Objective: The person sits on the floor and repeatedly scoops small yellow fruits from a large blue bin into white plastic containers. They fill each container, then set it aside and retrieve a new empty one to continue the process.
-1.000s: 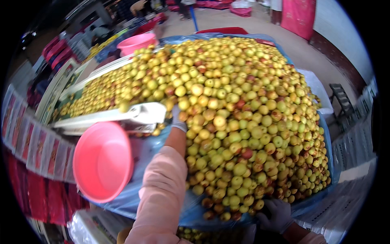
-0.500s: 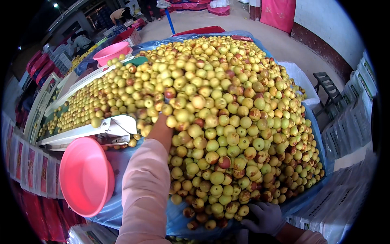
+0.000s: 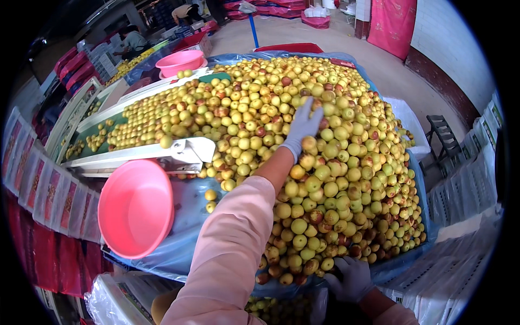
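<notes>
My left hand, in a pale grey glove, lies with fingers spread on a large heap of round yellow-green fruit with red-brown patches. My right hand, gloved alike, rests open against the heap's lower edge, thumb out to the left and some fingertips among the fruit. The heap sits on blue plastic sheeting and runs leftward onto a sorting chute with a green bed and white rails. An empty pink basin stands left of my left forearm.
Stacked plastic-covered crates line the right side, near a dark chair. Bagged crates stand at left. Behind are another pink basin, a blue pole, two bent-over people and a pink hanging.
My left hand has moved from among the fruit by the chute to higher and farther right on top of the heap. My right hand stays at the lower edge.
</notes>
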`<state>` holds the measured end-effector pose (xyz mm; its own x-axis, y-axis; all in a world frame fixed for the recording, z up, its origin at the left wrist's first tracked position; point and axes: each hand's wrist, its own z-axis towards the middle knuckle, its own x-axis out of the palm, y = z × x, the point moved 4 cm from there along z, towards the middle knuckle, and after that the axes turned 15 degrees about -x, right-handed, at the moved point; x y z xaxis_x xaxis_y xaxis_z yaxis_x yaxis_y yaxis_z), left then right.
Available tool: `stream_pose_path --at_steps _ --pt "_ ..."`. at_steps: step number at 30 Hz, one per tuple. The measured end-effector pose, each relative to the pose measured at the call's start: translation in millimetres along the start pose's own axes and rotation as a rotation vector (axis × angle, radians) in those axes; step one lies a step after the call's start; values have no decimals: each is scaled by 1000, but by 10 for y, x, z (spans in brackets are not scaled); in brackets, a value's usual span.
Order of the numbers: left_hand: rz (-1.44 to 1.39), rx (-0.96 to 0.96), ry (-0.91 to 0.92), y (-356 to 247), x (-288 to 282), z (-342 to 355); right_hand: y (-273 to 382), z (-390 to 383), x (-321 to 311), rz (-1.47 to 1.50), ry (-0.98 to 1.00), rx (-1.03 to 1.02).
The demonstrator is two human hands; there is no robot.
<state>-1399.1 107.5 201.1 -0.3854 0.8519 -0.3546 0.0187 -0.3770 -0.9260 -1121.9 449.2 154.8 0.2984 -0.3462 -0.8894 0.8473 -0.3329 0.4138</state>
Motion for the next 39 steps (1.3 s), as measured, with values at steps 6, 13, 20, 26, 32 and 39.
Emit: stream_pose_path --at_steps 6,13,20,26,32,39 --pt "115 207 -69 -362 -799 -1432 185 52 -179 58 53 105" --pt "-212 -365 -664 1212 -2126 -2454 134 6 -152 -23 -1 -24" --pt "-735 -495 -319 1583 -1899 -1558 71 -15 -72 -57 5 25" --pt "-945 -469 -185 1433 -1567 -831 39 45 -34 -8 -2 -10" --pt "-711 -380 78 1033 -1196 -85 85 125 -82 5 17 -70" --pt "-10 -80 53 247 -785 -230 44 38 -42 56 60 -38"
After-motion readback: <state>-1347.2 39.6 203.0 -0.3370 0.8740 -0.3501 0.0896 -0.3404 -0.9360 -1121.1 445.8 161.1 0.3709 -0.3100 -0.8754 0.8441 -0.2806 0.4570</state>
